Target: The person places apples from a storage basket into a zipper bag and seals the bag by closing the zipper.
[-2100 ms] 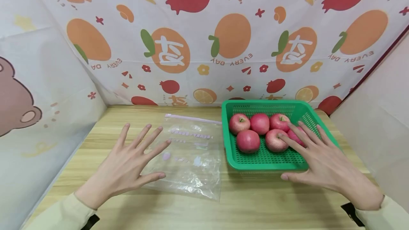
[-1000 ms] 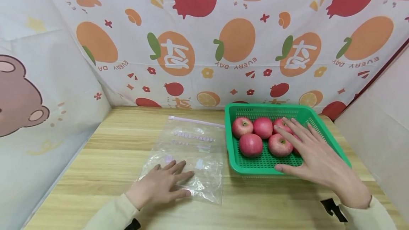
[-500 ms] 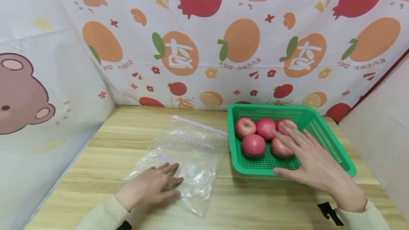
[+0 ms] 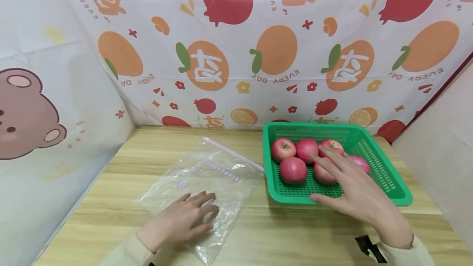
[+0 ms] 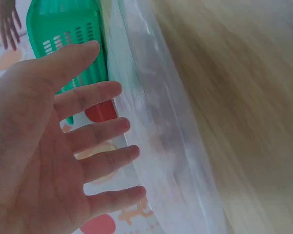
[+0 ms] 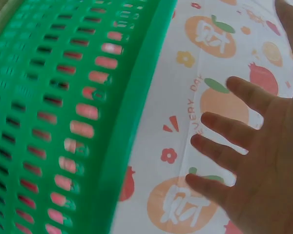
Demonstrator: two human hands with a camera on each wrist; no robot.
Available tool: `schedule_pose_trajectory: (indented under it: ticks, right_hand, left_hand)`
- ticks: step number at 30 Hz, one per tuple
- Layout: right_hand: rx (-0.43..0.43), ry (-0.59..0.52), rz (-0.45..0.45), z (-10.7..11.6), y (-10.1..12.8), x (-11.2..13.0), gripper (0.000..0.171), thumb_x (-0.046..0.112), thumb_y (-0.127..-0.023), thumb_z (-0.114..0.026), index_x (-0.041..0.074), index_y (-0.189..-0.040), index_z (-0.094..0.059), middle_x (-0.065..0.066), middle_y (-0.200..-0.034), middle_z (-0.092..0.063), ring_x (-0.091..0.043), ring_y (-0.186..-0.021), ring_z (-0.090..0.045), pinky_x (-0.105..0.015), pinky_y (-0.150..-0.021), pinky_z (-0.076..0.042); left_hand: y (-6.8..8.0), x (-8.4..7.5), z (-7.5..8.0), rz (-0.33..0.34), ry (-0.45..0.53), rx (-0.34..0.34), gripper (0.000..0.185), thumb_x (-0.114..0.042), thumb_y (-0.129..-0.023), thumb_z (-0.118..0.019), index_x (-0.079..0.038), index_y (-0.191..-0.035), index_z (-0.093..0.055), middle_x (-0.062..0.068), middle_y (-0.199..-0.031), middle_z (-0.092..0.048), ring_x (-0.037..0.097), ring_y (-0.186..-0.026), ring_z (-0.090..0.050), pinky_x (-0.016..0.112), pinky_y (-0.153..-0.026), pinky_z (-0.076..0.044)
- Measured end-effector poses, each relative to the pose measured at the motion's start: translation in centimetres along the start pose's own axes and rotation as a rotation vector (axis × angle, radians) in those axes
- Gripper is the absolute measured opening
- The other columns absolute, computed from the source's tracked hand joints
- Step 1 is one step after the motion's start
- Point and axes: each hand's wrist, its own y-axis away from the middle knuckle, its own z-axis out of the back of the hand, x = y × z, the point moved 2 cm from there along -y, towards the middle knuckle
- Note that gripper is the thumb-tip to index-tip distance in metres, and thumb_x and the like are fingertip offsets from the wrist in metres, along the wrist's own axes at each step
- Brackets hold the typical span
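A clear zip bag (image 4: 207, 175) with a pale pink seal lies flat and slanted on the wooden table (image 4: 122, 200). My left hand (image 4: 184, 218) rests flat on its near corner, fingers straight; the left wrist view shows those spread fingers (image 5: 95, 129) beside the bag (image 5: 161, 126). A green plastic basket (image 4: 384, 180) holds several red apples (image 4: 293, 170). My right hand (image 4: 351, 188) hovers open over the apples on the basket's right side, thumb by the near rim. The right wrist view shows spread fingers (image 6: 244, 141) next to the basket wall (image 6: 78, 112).
Fruit-print cloth (image 4: 236, 44) closes off the back and a bear-print cloth (image 4: 44, 126) the left side. A plain panel (image 4: 439, 143) stands at the right. Bare wood shows between bag and left wall and along the near edge.
The left hand came down onto the bag and dragged its near end, turning the bag to a slant. The right hand slid farther over the apples.
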Motion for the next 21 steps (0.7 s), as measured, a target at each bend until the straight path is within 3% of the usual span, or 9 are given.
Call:
schedule_pose_trajectory:
  ticks: [3,9,13,16,19,21]
  right_hand:
    - [-0.029,-0.013,0.021,-0.5,-0.2,0.4,0.081,0.059,-0.078,-0.081,0.028,-0.148,-0.054,-0.005,-0.149,-0.054,-0.027,-0.138,-0.048,-0.058,-0.099,-0.050]
    - [-0.061,-0.008,0.084,-1.3,-0.6,1.2,0.073,0.056,-0.080,-0.081,0.027,-0.143,-0.058,-0.003,-0.143,-0.057,-0.022,-0.130,-0.053,-0.052,-0.097,-0.053]
    - [-0.084,0.008,0.137,-1.7,-0.7,1.8,0.077,0.054,-0.080,-0.082,0.027,-0.146,-0.055,-0.003,-0.148,-0.054,-0.021,-0.133,-0.051,-0.047,-0.099,-0.053]
    - [-0.105,0.005,0.161,-1.9,-0.7,2.0,0.079,0.052,-0.079,-0.084,0.025,-0.147,-0.056,-0.003,-0.150,-0.053,-0.021,-0.134,-0.050,-0.044,-0.098,-0.053]
    - [-0.114,-0.005,0.174,-2.1,-0.8,2.3,0.076,0.053,-0.080,-0.083,0.023,-0.145,-0.058,-0.004,-0.149,-0.054,-0.022,-0.133,-0.051,-0.046,-0.094,-0.056]
    - [-0.107,-0.015,0.179,-2.3,-0.9,2.5,0.074,0.054,-0.081,-0.081,0.023,-0.144,-0.058,-0.004,-0.149,-0.054,-0.023,-0.133,-0.052,-0.047,-0.093,-0.057]
  left_hand:
    - [-0.3,-0.4,-0.2,-0.018,-0.059,-0.013,0.044,-0.047,-0.098,-0.060,-0.021,-0.134,-0.064,0.014,-0.145,-0.058,0.041,-0.126,-0.060,0.063,-0.097,-0.051]
    - [0.0,-0.7,-0.4,-0.024,-0.046,0.017,0.044,-0.045,-0.097,-0.061,-0.022,-0.135,-0.062,0.012,-0.141,-0.061,0.037,-0.124,-0.062,0.060,-0.094,-0.053]
    - [0.1,-0.4,-0.3,-0.019,-0.022,-0.013,0.037,-0.041,-0.095,-0.066,-0.020,-0.125,-0.068,0.003,-0.115,-0.067,0.019,-0.099,-0.067,0.048,-0.087,-0.057]
    - [-0.1,-0.3,-0.2,-0.039,-0.048,-0.062,0.033,-0.038,-0.093,-0.069,-0.021,-0.122,-0.069,-0.005,-0.100,-0.061,0.007,-0.083,-0.057,0.036,-0.077,-0.055]
    - [-0.4,-0.5,-0.4,-0.044,-0.063,-0.068,0.039,-0.040,-0.095,-0.066,-0.021,-0.129,-0.066,0.002,-0.112,-0.063,0.015,-0.095,-0.062,0.040,-0.079,-0.057]
    - [-0.6,-0.8,-0.7,-0.032,-0.048,-0.047,0.044,-0.043,-0.097,-0.064,-0.022,-0.136,-0.063,0.011,-0.129,-0.062,0.028,-0.114,-0.064,0.052,-0.085,-0.058]
